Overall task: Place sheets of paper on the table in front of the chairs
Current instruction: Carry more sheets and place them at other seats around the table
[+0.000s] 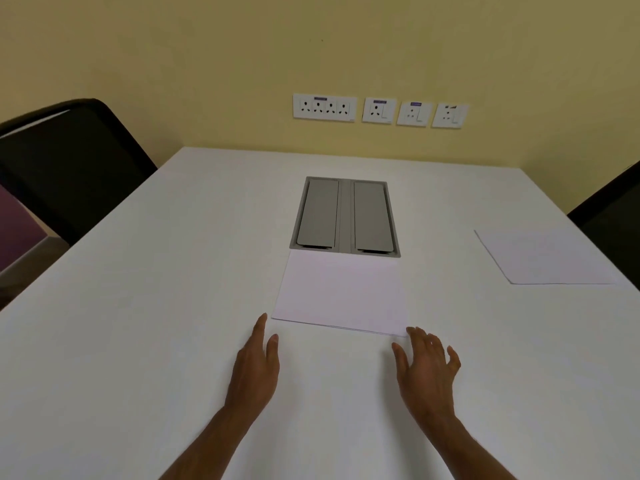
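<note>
Right hand point(427, 368) spread, fingers fanned, empty, low right of centre, fingertips at the near right corner of the stack point(341, 292); contact there impossible to confirm. Left hand point(258, 362) flat, fingers held together, empty, just short of the stack's near left corner, a sliver of table point(138, 306) showing between.

Stack of paper lying flat at mid-frame, directly ahead of both hands, near edge running left to right and dipping slightly toward the right. More than one sheet, judging by the doubled line along that edge. Far edge right at the grey cable box point(344, 216) sunk in the tabletop.

Single sheet point(543, 256) already down at the right edge of the frame, skewed, in front of the right chair point(613, 220). Left chair point(69, 161) at upper left with no sheet on the table before it. Sockets point(379, 110) on the wall at the top of the frame.

Judgement: one place served, the left one not yet. Stack lies forward of both hands and between them, long side across the reach; right hand nearer by a hair, so likely the one to peel a top sheet from its corner. Carrying that sheet to the upper left then means a cross-body reach, or a pass to the left hand. Risk: two sheets lifting together.
</note>
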### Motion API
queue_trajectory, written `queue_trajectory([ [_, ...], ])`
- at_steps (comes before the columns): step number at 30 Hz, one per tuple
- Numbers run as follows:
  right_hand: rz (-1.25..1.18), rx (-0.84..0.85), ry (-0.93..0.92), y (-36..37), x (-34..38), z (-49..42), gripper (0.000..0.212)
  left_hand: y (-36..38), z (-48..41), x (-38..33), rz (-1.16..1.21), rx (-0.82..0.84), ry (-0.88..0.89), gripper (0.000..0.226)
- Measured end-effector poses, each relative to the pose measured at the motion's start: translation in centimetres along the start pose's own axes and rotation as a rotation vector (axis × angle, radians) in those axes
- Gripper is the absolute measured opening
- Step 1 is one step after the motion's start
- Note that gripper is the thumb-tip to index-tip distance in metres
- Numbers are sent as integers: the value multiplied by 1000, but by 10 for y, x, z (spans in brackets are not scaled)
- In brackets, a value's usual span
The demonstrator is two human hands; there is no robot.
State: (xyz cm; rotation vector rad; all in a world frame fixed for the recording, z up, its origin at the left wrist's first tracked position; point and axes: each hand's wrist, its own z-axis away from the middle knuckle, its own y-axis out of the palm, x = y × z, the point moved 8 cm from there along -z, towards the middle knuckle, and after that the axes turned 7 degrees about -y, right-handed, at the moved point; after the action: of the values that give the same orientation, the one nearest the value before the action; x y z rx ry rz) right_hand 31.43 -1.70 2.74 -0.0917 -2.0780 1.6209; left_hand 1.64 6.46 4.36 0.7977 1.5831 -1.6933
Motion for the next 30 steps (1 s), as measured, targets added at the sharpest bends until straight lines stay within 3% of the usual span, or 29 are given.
queue_trajectory([
  [4, -99, -100, 98, 7, -10, -11, 38, 6, -17, 8, 112, -26, -93, 45],
  [9, -169, -96, 208, 23, -20, -21, 45, 20, -33, 24, 213, -34, -193, 44],
  [30, -225, -197, 336, 34, -31, -31, 41, 40, -63, 39, 409, -21, -262, 45],
])
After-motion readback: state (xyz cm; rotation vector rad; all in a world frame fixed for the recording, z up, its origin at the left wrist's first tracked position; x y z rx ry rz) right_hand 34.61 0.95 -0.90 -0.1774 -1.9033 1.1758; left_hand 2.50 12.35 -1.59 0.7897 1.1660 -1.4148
